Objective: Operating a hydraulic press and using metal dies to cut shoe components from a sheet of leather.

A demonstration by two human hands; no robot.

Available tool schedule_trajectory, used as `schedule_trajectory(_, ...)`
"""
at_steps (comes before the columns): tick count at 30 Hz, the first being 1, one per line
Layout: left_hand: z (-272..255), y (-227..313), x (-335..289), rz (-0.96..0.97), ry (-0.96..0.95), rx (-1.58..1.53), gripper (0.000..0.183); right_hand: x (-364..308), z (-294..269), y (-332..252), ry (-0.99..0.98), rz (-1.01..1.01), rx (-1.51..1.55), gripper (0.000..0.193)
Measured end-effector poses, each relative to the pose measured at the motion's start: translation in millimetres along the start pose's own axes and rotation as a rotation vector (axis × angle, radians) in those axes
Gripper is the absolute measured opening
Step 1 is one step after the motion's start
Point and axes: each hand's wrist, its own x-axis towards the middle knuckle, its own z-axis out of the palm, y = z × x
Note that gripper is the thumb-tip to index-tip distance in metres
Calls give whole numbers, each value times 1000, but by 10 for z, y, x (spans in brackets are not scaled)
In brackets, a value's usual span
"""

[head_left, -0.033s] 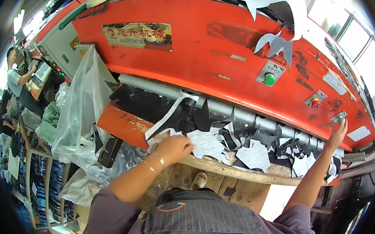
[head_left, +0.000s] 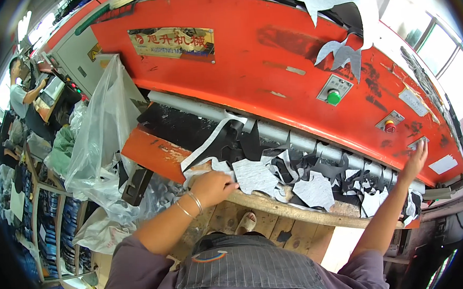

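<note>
My left hand (head_left: pixel 210 188) is at the near left end of a wooden board (head_left: pixel 278 213), fingers curled beside a light grey fabric piece (head_left: pixel 254 177). Whatever those fingers may hold is hidden. Bangles circle that wrist. My right hand (head_left: pixel 416 159) is raised to a small button plate (head_left: pixel 418 143) on the red machine (head_left: pixel 236 54), fingers stretched out, and the button itself is covered by them. Between my hands, black and grey cut scraps (head_left: pixel 326 169) lie along the board, among them a pale angular piece (head_left: pixel 314 191).
A grey roller (head_left: pixel 186 104) runs along the machine behind the scraps. A green button (head_left: pixel 333 97) and a red knob (head_left: pixel 389 126) sit on its front. Clear plastic bags (head_left: pixel 101 131) and a loaded rack (head_left: pixel 61 218) stand left. A person (head_left: pixel 24 99) works at far left.
My left hand has lowered slightly, turning so its bangles show more. My right fingers now cover the small green button that showed at their tips before.
</note>
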Motion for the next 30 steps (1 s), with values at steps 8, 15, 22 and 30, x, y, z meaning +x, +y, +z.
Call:
schedule_trajectory(8,273,24,-171,83,424,136,22,-2217,2074,-1224,-603,-185,309,40)
schedule_trajectory(15,-118,-50,78,16,82,151,33,-2407,2683,-1011,-1032,-141,-242,68)
schedule_trajectory(22,-589,-339,1282,74,392,103,26,-2628,3996,-825,-1191,-245,-742,78)
schedule_trajectory(30,-491,-833,1517,32,211,224,67,-2434,4165,-504,-1281,-43,-564,70)
